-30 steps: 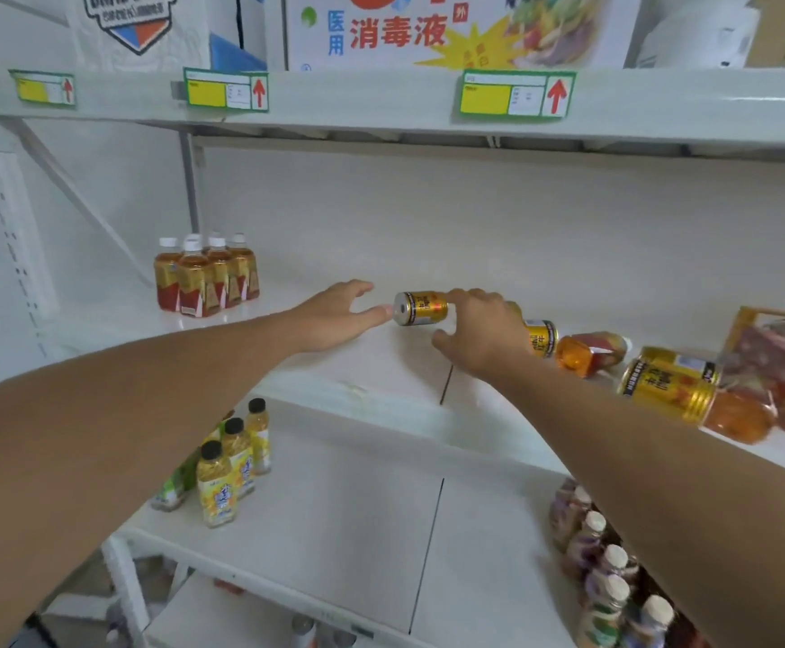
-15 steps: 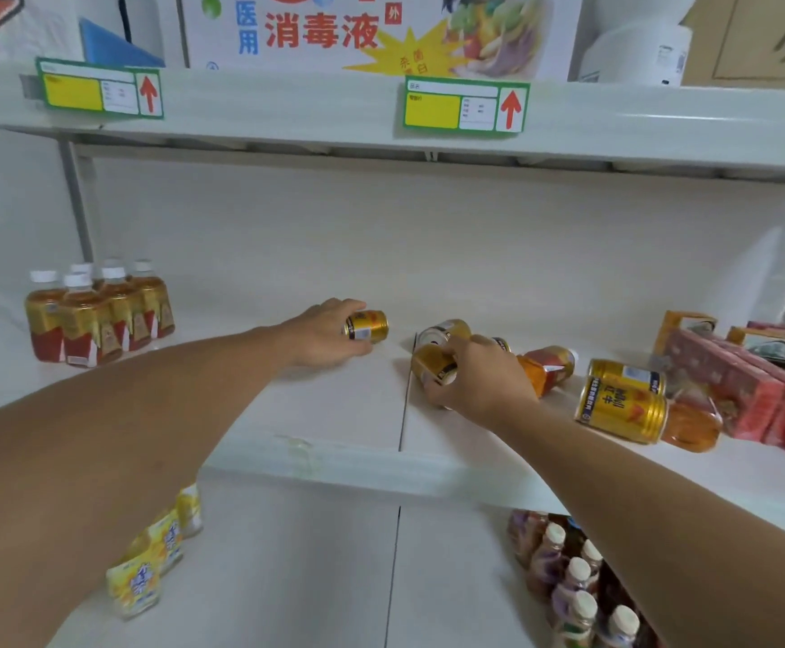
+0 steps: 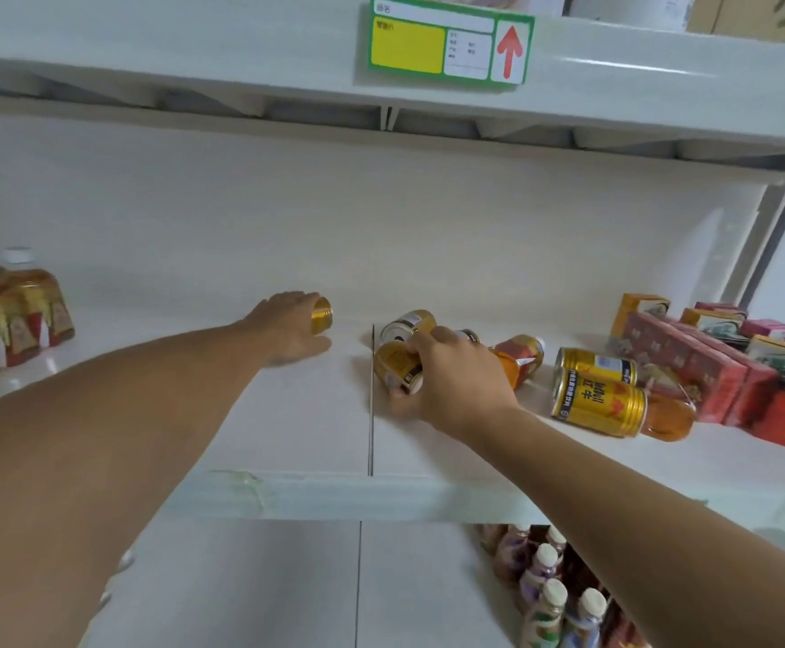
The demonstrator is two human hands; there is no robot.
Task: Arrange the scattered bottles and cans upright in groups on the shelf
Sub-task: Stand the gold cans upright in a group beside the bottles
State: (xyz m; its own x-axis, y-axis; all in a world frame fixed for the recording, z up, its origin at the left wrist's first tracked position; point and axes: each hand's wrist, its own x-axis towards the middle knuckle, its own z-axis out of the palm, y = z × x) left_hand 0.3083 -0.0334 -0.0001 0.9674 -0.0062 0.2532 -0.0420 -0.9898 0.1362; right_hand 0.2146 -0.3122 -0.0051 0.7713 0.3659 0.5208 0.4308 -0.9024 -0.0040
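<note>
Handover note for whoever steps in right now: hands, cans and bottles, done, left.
Left hand: grip closed on one gold can at mid-shelf, can on its side or tilted.
Right hand: grip on a second gold can, also on its side; another loose can lies just behind it.
Done: tea bottle group stands upright at the far left of the shelf.
Left: stand up both held cans and group them; two large gold cans and the tipped tea bottles at the right are lying down. Red cartons at the far right untouched.
</note>
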